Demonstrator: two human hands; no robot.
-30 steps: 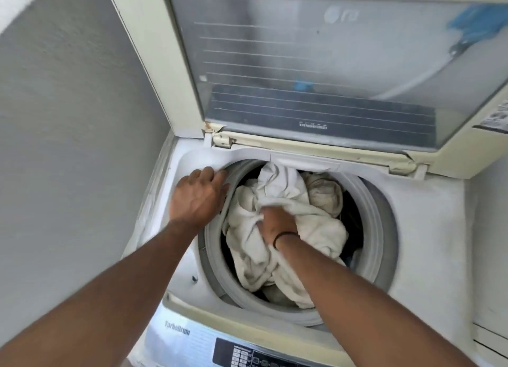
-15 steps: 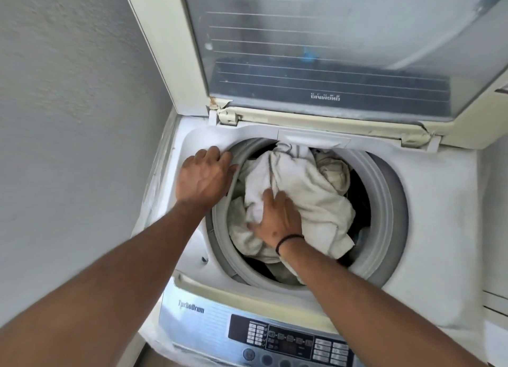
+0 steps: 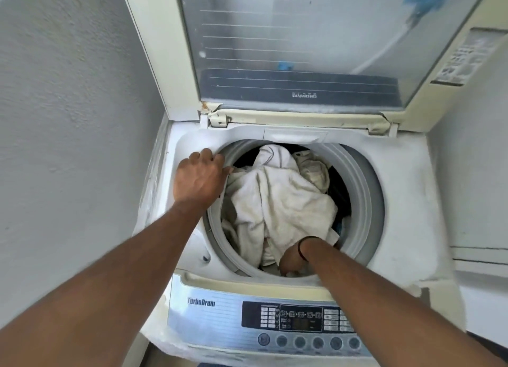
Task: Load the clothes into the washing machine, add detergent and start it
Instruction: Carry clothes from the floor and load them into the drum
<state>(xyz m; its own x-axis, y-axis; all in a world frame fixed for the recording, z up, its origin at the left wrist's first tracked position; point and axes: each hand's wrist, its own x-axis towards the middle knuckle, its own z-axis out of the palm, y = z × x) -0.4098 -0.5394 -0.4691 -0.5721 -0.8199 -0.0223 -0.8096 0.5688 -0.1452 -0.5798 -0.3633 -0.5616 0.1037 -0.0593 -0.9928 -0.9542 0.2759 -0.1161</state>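
Observation:
A white top-loading washing machine (image 3: 406, 201) stands with its glass lid (image 3: 288, 44) raised. Cream and white clothes (image 3: 280, 198) fill the drum, with a beige garment (image 3: 313, 168) at the back. My left hand (image 3: 199, 178) rests on the grey drum rim (image 3: 362, 185) at the left, fingers curled over its edge. My right hand (image 3: 291, 259), with a black band on the wrist, is pushed down into the clothes at the drum's near side; its fingers are partly buried in the cloth.
The control panel (image 3: 297, 317) with a row of round buttons runs along the machine's front edge. A grey wall (image 3: 68, 119) stands close on the left. A white surface (image 3: 483, 270) adjoins the machine on the right.
My right hand has moved from the middle of the clothes pile to the near side of the drum and sunk lower. My left hand stays on the rim.

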